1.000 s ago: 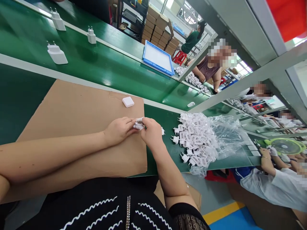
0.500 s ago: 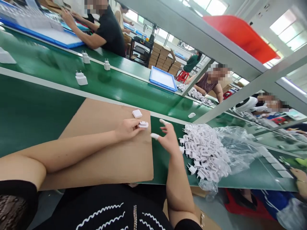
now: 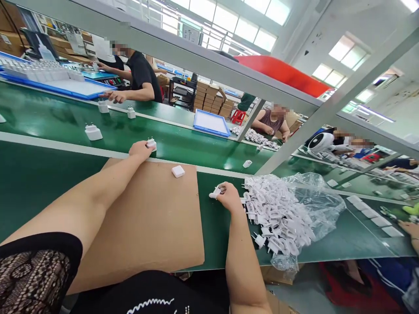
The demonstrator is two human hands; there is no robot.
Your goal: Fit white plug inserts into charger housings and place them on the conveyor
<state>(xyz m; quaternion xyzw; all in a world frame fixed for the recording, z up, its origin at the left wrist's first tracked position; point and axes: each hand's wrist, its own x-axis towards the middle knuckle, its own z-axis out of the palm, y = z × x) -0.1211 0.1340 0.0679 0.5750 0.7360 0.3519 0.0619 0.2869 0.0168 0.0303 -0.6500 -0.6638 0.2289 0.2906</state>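
A green workbench, bordered on its far side by a pale rail, with a parallel green strip beyond. Over the near part of the bench lies a cardboard sheet, presumably to spare glossy casings from scratches. To its right, a heap of white plug parts sits against a clear plastic bag, a position that seems chosen to keep stock within short reach. The right hand, between sheet and heap, has its fingertips pinched on a small white plug part; the fine shape is too small to tell. The left hand, stretched over the far rail, grips a two-pin charger plug by its body, pins upward; such a hold would leave the contacts free. Farther left, other plugs stand apart on the strip, likewise pins up, their flat ends probably serving as stable bases. A white charger block lies alone near the sheet's far right corner, touched by neither hand.
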